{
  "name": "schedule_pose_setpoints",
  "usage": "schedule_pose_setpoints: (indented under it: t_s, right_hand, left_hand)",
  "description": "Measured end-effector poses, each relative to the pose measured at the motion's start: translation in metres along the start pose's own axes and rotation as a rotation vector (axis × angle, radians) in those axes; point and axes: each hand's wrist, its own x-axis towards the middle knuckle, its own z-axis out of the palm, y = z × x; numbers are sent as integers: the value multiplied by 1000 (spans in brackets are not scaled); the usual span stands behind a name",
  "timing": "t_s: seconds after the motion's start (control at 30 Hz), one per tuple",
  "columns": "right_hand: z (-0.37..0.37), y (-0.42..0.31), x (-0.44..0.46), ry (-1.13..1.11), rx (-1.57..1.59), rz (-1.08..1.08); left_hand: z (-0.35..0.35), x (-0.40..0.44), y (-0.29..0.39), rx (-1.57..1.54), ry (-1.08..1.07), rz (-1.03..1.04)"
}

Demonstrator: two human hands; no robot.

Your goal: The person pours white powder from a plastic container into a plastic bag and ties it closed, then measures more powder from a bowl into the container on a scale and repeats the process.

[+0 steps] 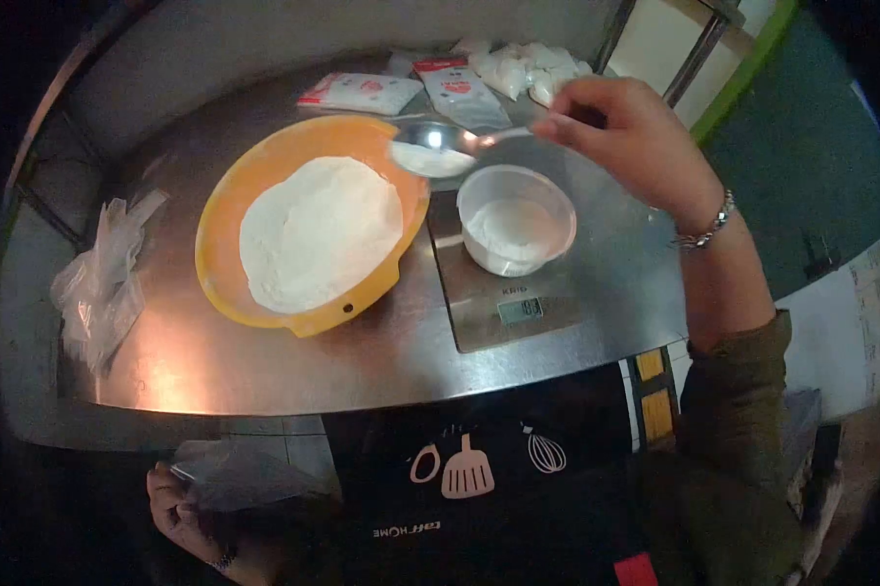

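Pinched in my right hand (625,132) is the handle of a metal spoon (435,142), its bowl carrying white powder. The spoon hangs over the gap between the orange basin and a clear plastic cup. White powder also fills much of the orange basin (223,215). The clear plastic cup (559,220), with white powder inside, stands on a flat digital kitchen scale (474,313) with a lit display. Low at the left, below the table edge, my left hand (176,508) is closed on a clear plastic bag (249,474).
Two white-and-red packets (362,93) (459,93) and several knotted bags of white powder (528,68) lie at the back of the metal table (196,376). A crumpled clear plastic bag (103,283) rests at its left end. A dark apron (557,498) is below the front edge.
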Motion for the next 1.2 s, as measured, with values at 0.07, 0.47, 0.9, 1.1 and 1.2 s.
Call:
schedule_pose_setpoints:
  t_s: [0.07,0.47,0.9,1.1,1.2]
  right_hand:
    - [25,-13,3,193,-129,-171]
    - [29,-28,-9,342,-454,-509]
    - [47,-30,18,89,-214,-568]
    - [62,-35,41,-59,-226,-696]
    - [68,-28,43,-73,-181,-706]
  left_hand:
    - [-10,-4,-14,-5,-38,18]
    - [-27,-17,-36,-114,-12,-1]
    - [-20,-1,-42,-2,-16,-18]
    - [-43,-10,-58,-51,11,-156]
    - [-32,-4,-37,-14,33,-181]
